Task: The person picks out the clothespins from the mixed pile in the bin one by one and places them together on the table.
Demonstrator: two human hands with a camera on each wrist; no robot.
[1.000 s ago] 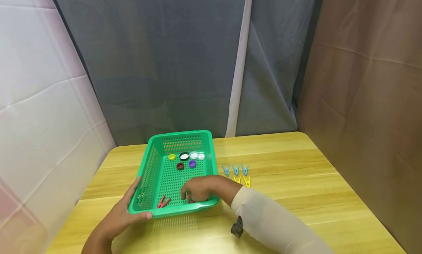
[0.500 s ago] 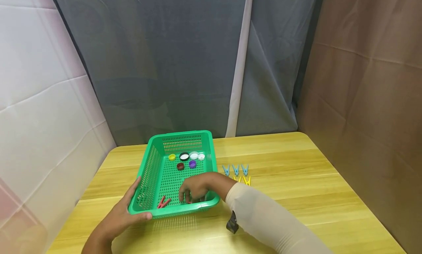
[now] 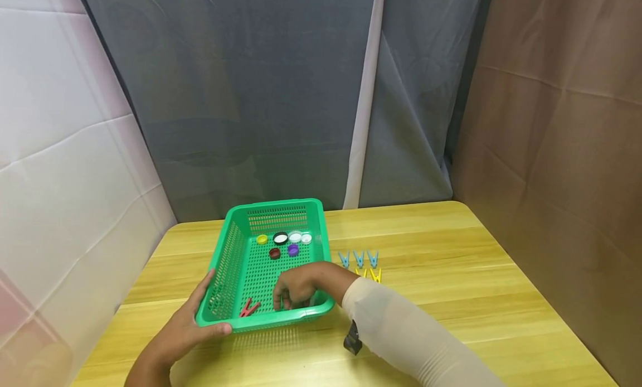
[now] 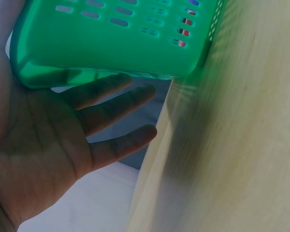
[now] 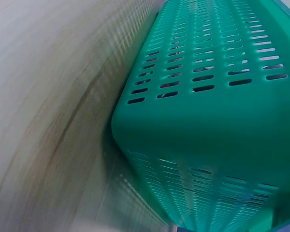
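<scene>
A green basket (image 3: 223, 256) with slotted walls stands on the table. My left hand (image 3: 180, 325) steadies its near left corner, thumb on the front rim. In the left wrist view, that hand's fingers (image 4: 118, 111) extend fairly straight under the rim. My right hand (image 3: 296, 285) reaches over the right wall into the basket, fingers bent down near the front wall. The front wall and the hand itself hide what lies under its fingertips. Left of it, on the basket's floor, lies a red clothespin (image 3: 248, 308). Red bits (image 4: 184, 32) show through slots in the left wrist view.
At the basket's far end lie bottle caps: yellow (image 3: 262, 239), black-rimmed (image 3: 281, 238), purple (image 3: 293, 250), dark red (image 3: 274, 254) and whitish ones (image 3: 295, 237). Right of the basket lie blue clothespins (image 3: 358, 259) and yellow clothespins (image 3: 375, 275), beside my right forearm.
My right hand has shifted slightly up and left inside the basket. A red piece glimpsed under its fingers earlier is now hidden. The left hand and basket stay put.
</scene>
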